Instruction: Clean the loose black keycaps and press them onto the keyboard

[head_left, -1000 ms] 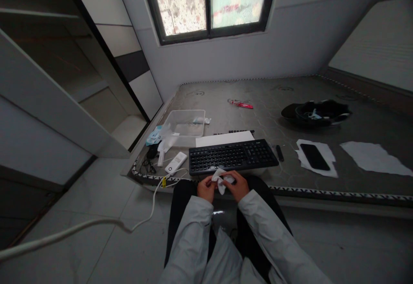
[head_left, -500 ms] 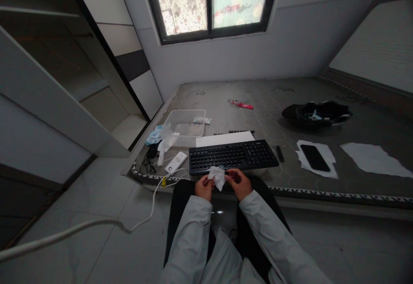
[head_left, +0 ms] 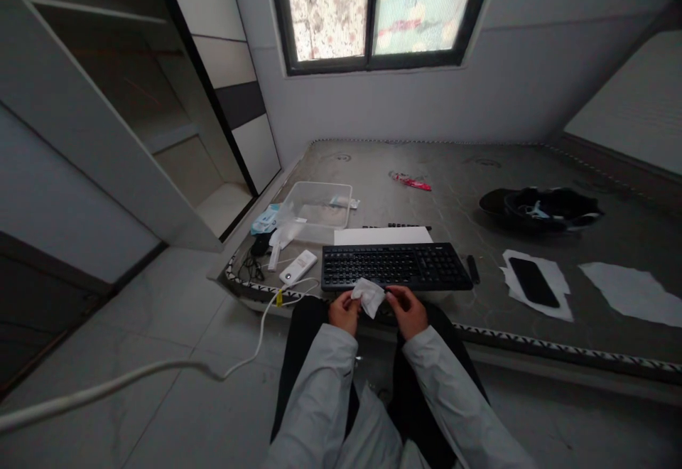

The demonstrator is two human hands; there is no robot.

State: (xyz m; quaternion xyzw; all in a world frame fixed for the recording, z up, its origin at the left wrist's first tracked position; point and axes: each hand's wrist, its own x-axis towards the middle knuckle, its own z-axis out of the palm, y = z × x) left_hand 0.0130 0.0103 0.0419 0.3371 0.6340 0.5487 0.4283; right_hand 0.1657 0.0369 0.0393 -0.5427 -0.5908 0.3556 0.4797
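Note:
A crumpled white tissue (head_left: pixel 369 297) is pinched in the fingers of my left hand (head_left: pixel 344 313), above my lap at the table-like surface's front edge. My right hand (head_left: pixel 409 313) is closed at the tissue's right side, with a small dark piece showing at its fingertips, too small to name. Just beyond both hands lies a black keyboard (head_left: pixel 397 267). Behind it is a flat white strip (head_left: pixel 383 235), and a row of small black pieces (head_left: pixel 405 226) shows past that.
To the left stand a clear plastic bin (head_left: pixel 344 213), a blue packet (head_left: pixel 265 219) and a white device (head_left: pixel 298 268) near a white cable (head_left: pixel 256 348). Rightward lie a black stick (head_left: pixel 473 270), a phone (head_left: pixel 534 283) on paper, another paper (head_left: pixel 631 293) and a black cap (head_left: pixel 495 202).
The whole view has shifted, so things appear slightly further right. The tissue is spread a little wider between my hands, and my right hand sits slightly further from my left.

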